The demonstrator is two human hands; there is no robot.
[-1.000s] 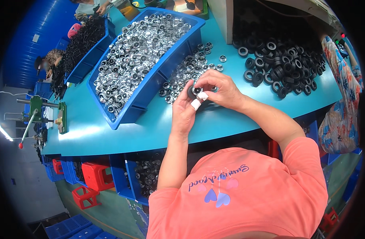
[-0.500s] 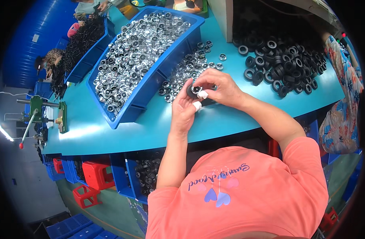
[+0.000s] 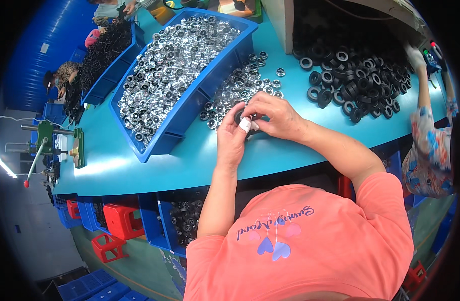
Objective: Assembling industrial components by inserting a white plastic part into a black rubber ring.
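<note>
Both hands meet over the table, closed around one small black rubber tyre (image 3: 238,117). My left hand (image 3: 230,141) grips the tyre from below and the left, its wrapped thumb laid across it. From the right, my right hand (image 3: 279,116) presses its fingertips against the same tyre. White wrapping covers the thumb tips. The silvery wheel hub seen at the tyre earlier is now hidden by my fingers. Just beyond my hands lies a loose spread of shiny silvery wheel hubs (image 3: 235,86).
A big blue bin (image 3: 190,108) full of silvery hubs stands left of my hands. Black tyres (image 3: 363,83) are heaped at the right. A co-worker's arm (image 3: 423,88) reaches in there. A green hand press (image 3: 45,138) stands at the far left, red stools (image 3: 123,220) below.
My fingers have closed in over the tyre, covering the hub that showed before. My left thumb has moved up onto it. At the right, the co-worker's arm has shifted.
</note>
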